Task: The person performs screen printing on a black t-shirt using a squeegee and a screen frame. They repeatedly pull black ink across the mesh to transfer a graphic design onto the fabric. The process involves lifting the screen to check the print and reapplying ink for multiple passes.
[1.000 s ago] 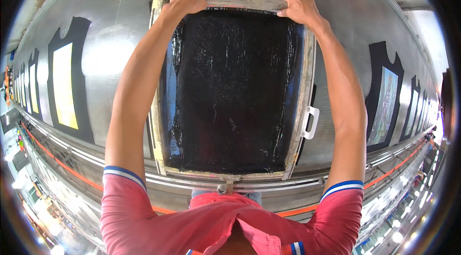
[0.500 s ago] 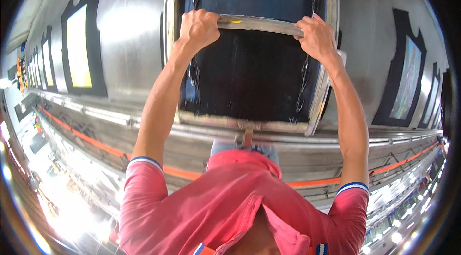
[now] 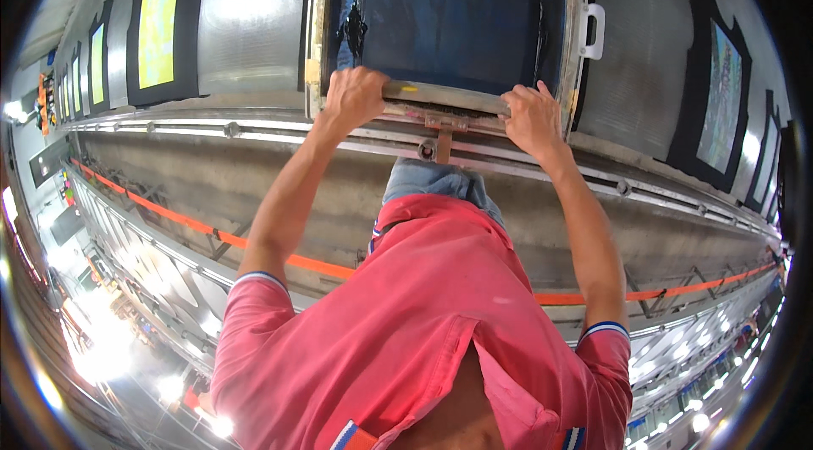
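Note:
Both hands grip a long squeegee [image 3: 449, 98], a wooden-looking bar with a yellow mark, at the near end of a screen printing frame [image 3: 315, 44]. My left hand [image 3: 353, 98] wraps round the bar's left end, and my right hand [image 3: 534, 118] holds its right end. Beyond the bar stretches the dark blue mesh [image 3: 449, 10]. Black ink [image 3: 354, 25] lies in thick streaks along the mesh's left side, with a thinner line at the right. The squeegee's lower edge is hidden.
A white handle [image 3: 595, 31] juts from the frame's right side. Black shirt pieces with yellow-green prints [image 3: 161, 22] lie on the metal table [image 3: 250, 52] at left; others with darker prints [image 3: 720, 99] lie at right. A metal rail [image 3: 279, 130] runs along the near edge.
Both hands have drawn the squeegee toward me, from mid-screen to the frame's near end. The mesh behind it now shows dark blue. My view has shifted, too.

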The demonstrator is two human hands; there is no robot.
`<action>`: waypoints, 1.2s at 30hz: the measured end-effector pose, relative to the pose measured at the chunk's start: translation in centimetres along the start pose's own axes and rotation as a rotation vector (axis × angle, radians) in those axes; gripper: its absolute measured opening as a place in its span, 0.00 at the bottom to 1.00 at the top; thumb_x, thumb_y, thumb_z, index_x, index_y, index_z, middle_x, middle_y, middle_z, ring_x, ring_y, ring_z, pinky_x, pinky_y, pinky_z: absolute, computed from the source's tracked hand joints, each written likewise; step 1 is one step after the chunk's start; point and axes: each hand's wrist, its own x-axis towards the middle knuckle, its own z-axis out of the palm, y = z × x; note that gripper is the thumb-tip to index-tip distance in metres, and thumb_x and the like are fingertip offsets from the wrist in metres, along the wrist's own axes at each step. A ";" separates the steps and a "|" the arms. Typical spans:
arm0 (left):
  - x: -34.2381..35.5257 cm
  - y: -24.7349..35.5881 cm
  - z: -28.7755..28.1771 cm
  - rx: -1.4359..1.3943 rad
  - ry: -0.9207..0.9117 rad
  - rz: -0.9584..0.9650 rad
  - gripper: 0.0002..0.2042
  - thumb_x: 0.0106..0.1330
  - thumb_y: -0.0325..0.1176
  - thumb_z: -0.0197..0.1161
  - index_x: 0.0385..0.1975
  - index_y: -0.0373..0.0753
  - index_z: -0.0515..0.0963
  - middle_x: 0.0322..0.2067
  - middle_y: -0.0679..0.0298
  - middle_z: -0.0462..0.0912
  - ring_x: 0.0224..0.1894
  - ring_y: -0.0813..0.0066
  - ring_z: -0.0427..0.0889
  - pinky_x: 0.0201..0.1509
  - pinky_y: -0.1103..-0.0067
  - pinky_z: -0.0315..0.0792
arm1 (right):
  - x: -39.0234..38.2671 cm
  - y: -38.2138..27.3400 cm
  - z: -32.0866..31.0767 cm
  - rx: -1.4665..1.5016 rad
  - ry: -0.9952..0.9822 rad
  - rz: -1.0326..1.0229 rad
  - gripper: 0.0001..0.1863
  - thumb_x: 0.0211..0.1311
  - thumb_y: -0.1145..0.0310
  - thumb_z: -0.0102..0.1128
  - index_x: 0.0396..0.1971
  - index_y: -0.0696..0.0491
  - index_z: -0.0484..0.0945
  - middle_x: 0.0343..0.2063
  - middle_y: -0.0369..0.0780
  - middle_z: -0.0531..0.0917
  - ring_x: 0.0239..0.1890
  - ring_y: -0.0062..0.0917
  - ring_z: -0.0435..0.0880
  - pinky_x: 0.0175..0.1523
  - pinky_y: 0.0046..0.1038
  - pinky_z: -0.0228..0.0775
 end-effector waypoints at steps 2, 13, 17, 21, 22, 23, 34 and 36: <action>3.6 -0.4 -3.0 0.038 -0.138 -0.035 0.10 0.52 0.29 0.61 0.32 0.42 0.88 0.29 0.51 0.87 0.33 0.51 0.87 0.40 0.62 0.80 | 2.6 1.1 -1.8 0.002 0.021 0.008 0.10 0.53 0.68 0.68 0.35 0.54 0.85 0.35 0.41 0.84 0.45 0.35 0.85 0.67 0.44 0.67; 39.4 -9.9 -11.4 0.229 0.132 -0.033 0.12 0.58 0.36 0.65 0.40 0.42 0.88 0.37 0.54 0.88 0.39 0.53 0.87 0.49 0.64 0.81 | 35.6 15.2 -16.1 -0.234 0.082 0.062 0.15 0.53 0.59 0.71 0.38 0.51 0.86 0.37 0.46 0.86 0.43 0.42 0.86 0.58 0.43 0.73; 47.5 -15.4 -11.2 0.314 0.476 0.169 0.11 0.50 0.32 0.62 0.30 0.36 0.87 0.33 0.42 0.85 0.40 0.42 0.85 0.47 0.58 0.79 | 43.3 17.1 -19.6 -0.189 0.081 0.044 0.14 0.44 0.65 0.73 0.33 0.55 0.87 0.33 0.51 0.86 0.39 0.48 0.86 0.45 0.45 0.77; 47.5 -12.6 -12.3 0.285 0.406 0.124 0.10 0.49 0.33 0.62 0.26 0.35 0.86 0.29 0.42 0.85 0.37 0.43 0.86 0.44 0.58 0.80 | 42.4 18.8 -17.4 -0.290 0.206 -0.032 0.17 0.45 0.60 0.76 0.33 0.55 0.86 0.33 0.50 0.86 0.40 0.47 0.86 0.48 0.45 0.75; 46.3 -12.4 -11.5 0.283 0.345 0.080 0.10 0.49 0.33 0.62 0.25 0.35 0.86 0.28 0.43 0.85 0.36 0.43 0.86 0.44 0.58 0.80 | 42.3 20.3 -15.4 -0.304 0.262 -0.120 0.16 0.45 0.62 0.76 0.31 0.56 0.86 0.33 0.48 0.86 0.42 0.46 0.85 0.49 0.43 0.75; 44.7 -12.1 -11.1 0.282 0.286 0.031 0.10 0.49 0.33 0.61 0.25 0.35 0.86 0.28 0.43 0.85 0.35 0.44 0.86 0.44 0.58 0.80 | 41.6 19.3 -14.5 -0.275 0.251 -0.130 0.15 0.45 0.63 0.76 0.31 0.57 0.86 0.33 0.48 0.86 0.42 0.45 0.85 0.49 0.43 0.75; 16.4 -5.5 -3.0 0.153 0.008 -0.020 0.19 0.58 0.28 0.60 0.47 0.57 0.87 0.28 0.58 0.88 0.28 0.61 0.88 0.36 0.67 0.81 | 15.3 7.5 -4.0 -0.120 0.206 -0.108 0.09 0.50 0.76 0.64 0.33 0.54 0.85 0.31 0.41 0.83 0.42 0.37 0.86 0.66 0.40 0.72; 10.3 -3.3 -1.8 0.067 0.022 -0.013 0.16 0.53 0.27 0.60 0.39 0.49 0.89 0.24 0.51 0.86 0.26 0.53 0.86 0.32 0.64 0.80 | 9.9 5.0 -2.5 -0.065 0.181 -0.114 0.08 0.50 0.77 0.63 0.32 0.55 0.85 0.31 0.42 0.82 0.40 0.36 0.85 0.68 0.40 0.69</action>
